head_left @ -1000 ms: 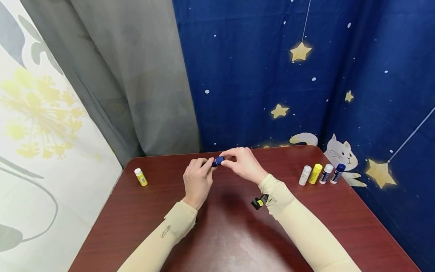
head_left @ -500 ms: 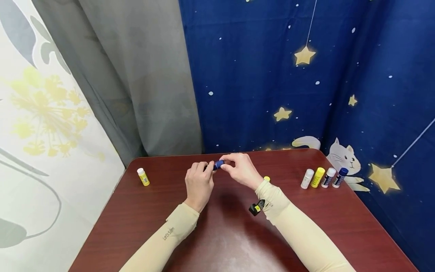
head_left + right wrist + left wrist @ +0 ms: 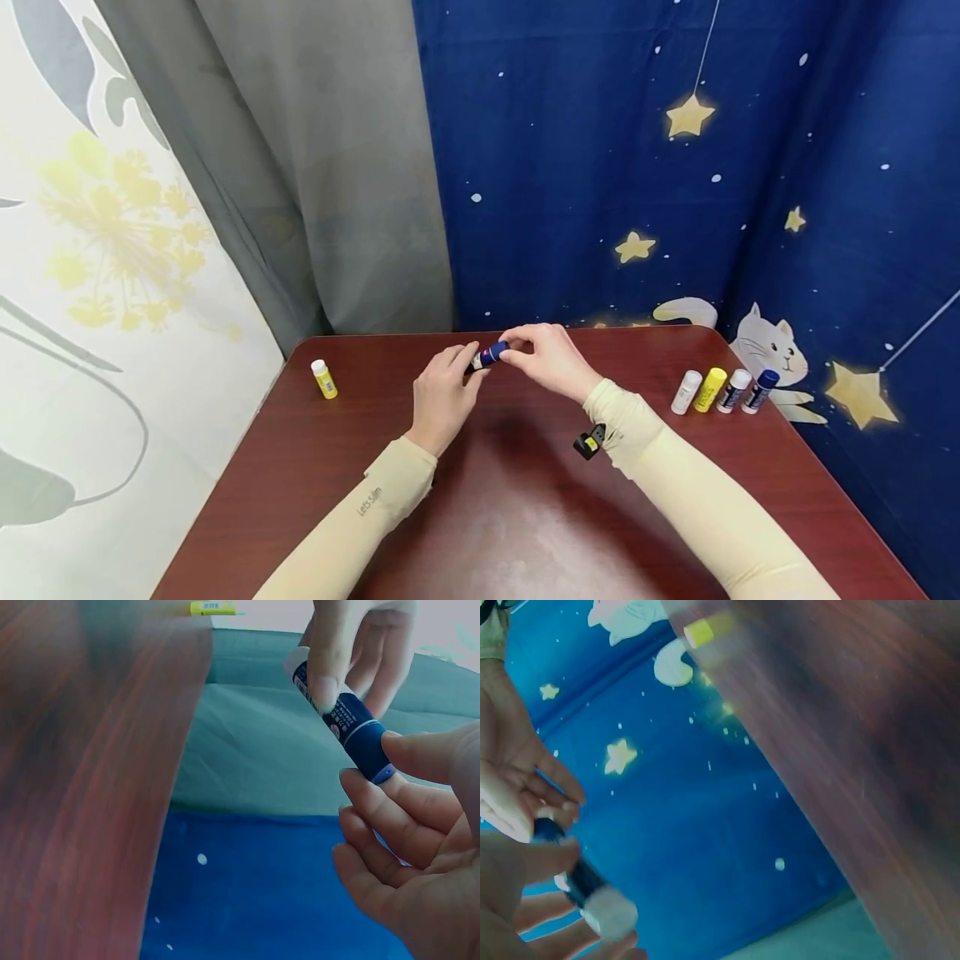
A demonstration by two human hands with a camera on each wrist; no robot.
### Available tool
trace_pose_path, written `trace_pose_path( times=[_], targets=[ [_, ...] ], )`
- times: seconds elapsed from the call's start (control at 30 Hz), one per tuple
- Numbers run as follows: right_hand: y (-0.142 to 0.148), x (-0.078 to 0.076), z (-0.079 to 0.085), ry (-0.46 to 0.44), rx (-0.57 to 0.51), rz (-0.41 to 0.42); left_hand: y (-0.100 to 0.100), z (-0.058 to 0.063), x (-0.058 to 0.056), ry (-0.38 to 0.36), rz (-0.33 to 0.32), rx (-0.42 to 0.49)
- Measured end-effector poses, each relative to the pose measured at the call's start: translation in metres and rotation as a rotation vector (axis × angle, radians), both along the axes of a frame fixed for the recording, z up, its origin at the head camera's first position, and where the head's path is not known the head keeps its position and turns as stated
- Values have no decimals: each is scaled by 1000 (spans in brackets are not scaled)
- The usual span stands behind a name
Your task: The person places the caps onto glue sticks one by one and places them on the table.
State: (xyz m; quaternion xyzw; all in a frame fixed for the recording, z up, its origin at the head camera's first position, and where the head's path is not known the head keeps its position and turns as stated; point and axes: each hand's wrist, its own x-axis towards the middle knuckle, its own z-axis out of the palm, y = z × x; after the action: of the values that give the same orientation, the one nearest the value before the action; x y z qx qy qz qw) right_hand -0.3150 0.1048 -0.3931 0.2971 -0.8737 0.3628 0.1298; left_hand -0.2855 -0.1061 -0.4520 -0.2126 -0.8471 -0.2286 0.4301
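Both hands hold a dark blue glue stick [image 3: 489,356] above the far part of the table. My left hand [image 3: 444,392] grips its labelled body [image 3: 341,712], near the white base [image 3: 609,913]. My right hand [image 3: 551,360] pinches the blue cap [image 3: 367,752] at the other end between thumb and fingers. Cap and body are in line, with a thin pale ring between them. In the right wrist view the stick is tilted, the white base higher than the cap.
A yellow glue stick with a white cap [image 3: 325,380] stands at the table's [image 3: 285,467] left. Several glue sticks stand in a row at the right, among them a white one [image 3: 686,392], a yellow one [image 3: 710,390] and a blue-capped one [image 3: 761,392]. Curtains [image 3: 570,167] hang behind.
The head view has shifted slightly. More of the stick's label now shows between the hands. A yellow top that showed behind the right wrist half a second ago is hidden again.
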Motion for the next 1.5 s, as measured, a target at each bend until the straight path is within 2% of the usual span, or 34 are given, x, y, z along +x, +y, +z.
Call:
trace_pose_path(
  times=[0.2, 0.4, 0.57, 0.83, 1.2, 1.5],
  targets=[
    [19, -2, 13, 9, 46, -43, -17, 4, -3, -2, 57, 21],
    [35, -8, 19, 15, 96, -82, -36, 11, -15, 35, 136, 66],
    [43, -10, 21, 6, 117, -90, -49, 15, -21, 37, 167, 74],
    [62, -11, 25, 35, 178, -114, -70, 10, -31, 27, 221, 132],
    [99, -8, 32, 18, 253, -170, -96, 5, -43, -2, 267, 219],
    [130, -3, 34, -18, 300, -214, -128, -1, -54, -83, 401, 333]
  ],
)
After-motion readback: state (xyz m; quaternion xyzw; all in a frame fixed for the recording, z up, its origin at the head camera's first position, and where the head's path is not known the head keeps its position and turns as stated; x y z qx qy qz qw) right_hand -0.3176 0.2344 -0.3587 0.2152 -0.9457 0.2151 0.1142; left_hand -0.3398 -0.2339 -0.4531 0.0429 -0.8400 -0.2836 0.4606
